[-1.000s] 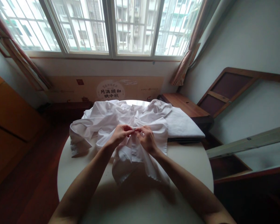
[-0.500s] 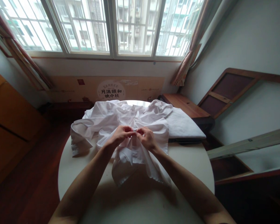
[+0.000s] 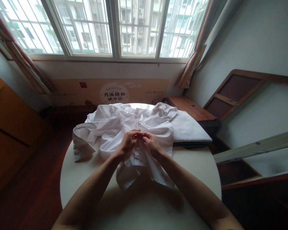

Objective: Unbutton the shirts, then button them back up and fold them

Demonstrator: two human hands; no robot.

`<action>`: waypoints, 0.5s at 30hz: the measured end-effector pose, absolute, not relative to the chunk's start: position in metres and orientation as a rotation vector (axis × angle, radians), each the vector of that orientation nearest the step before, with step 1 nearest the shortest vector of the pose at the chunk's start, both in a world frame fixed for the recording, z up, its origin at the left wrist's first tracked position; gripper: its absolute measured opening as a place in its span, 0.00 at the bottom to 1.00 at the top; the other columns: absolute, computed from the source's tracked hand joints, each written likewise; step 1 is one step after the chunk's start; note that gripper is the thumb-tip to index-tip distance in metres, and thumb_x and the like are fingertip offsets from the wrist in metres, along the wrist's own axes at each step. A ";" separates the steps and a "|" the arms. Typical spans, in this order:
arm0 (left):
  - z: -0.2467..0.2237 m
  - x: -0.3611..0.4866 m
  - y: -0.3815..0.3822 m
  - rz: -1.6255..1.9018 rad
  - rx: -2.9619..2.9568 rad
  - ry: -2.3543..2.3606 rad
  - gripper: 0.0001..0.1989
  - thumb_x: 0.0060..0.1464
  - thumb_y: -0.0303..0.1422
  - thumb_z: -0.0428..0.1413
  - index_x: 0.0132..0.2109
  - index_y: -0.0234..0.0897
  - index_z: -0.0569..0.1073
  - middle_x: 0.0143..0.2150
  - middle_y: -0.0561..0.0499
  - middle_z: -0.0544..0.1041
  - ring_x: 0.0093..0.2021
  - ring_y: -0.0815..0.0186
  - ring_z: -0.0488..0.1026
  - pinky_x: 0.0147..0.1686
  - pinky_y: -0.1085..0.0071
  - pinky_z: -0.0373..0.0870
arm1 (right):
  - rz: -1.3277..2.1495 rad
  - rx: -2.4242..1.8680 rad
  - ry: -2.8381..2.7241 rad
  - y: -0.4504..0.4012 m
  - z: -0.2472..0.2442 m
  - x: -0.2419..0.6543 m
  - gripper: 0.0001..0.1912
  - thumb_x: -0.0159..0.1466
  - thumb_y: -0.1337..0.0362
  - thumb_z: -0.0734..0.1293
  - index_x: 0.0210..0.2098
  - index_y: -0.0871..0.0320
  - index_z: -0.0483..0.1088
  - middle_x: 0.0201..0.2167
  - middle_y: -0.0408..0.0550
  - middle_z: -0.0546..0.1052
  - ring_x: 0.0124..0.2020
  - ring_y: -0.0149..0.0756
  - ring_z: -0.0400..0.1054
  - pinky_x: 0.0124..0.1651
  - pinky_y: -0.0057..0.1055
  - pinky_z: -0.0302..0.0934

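A white shirt (image 3: pixel 110 121) lies rumpled across the round white table (image 3: pixel 74 182), one sleeve stretched out to the left. At the middle of its front, my left hand (image 3: pixel 130 140) and my right hand (image 3: pixel 151 143) meet, both pinching the cloth. The fingertips touch each other, and the small piece between them is hidden. Below the hands the shirt's lower edge hangs in folds toward me.
A white-covered ironing board (image 3: pixel 189 127) with a dark edge lies under the shirt's right side. Beyond the table stand a wooden bench (image 3: pixel 189 108) and a printed cardboard panel (image 3: pixel 84 92) below the barred window (image 3: pixel 91 28). An orange cabinet (image 3: pixel 9 137) is at left.
My left hand has rolled over, its fingers now arched above the pinch point. My right fingers have shifted slightly, and the shirt front between the hands has been drawn a little upward.
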State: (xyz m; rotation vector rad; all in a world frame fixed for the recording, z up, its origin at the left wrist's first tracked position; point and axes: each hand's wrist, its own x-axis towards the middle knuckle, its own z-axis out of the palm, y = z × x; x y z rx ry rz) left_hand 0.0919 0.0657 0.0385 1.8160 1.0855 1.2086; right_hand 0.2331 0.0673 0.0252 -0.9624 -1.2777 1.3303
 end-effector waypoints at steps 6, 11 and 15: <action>0.022 0.099 0.066 1.241 1.507 0.974 0.26 0.45 0.28 0.60 0.53 0.36 0.69 0.41 0.46 0.78 0.39 0.64 0.75 0.42 0.66 0.71 | 1.548 -1.003 -1.046 0.068 0.022 0.236 0.12 0.50 0.57 0.68 0.29 0.61 0.70 0.25 0.43 0.73 0.26 0.29 0.63 0.30 0.25 0.56; 0.024 0.095 0.073 1.316 1.159 1.050 0.12 0.38 0.34 0.63 0.30 0.32 0.72 0.29 0.51 0.75 0.30 0.69 0.72 0.36 0.71 0.70 | 1.253 -1.044 -1.091 0.070 0.018 0.244 0.10 0.52 0.59 0.63 0.20 0.57 0.61 0.17 0.37 0.61 0.19 0.26 0.53 0.25 0.25 0.50; 0.034 0.051 0.080 1.566 1.192 1.434 0.09 0.42 0.34 0.60 0.32 0.34 0.72 0.29 0.51 0.74 0.30 0.69 0.71 0.36 0.71 0.68 | 0.921 -1.224 -1.125 0.072 0.019 0.294 0.12 0.54 0.60 0.57 0.16 0.54 0.54 0.15 0.38 0.56 0.19 0.30 0.51 0.25 0.29 0.51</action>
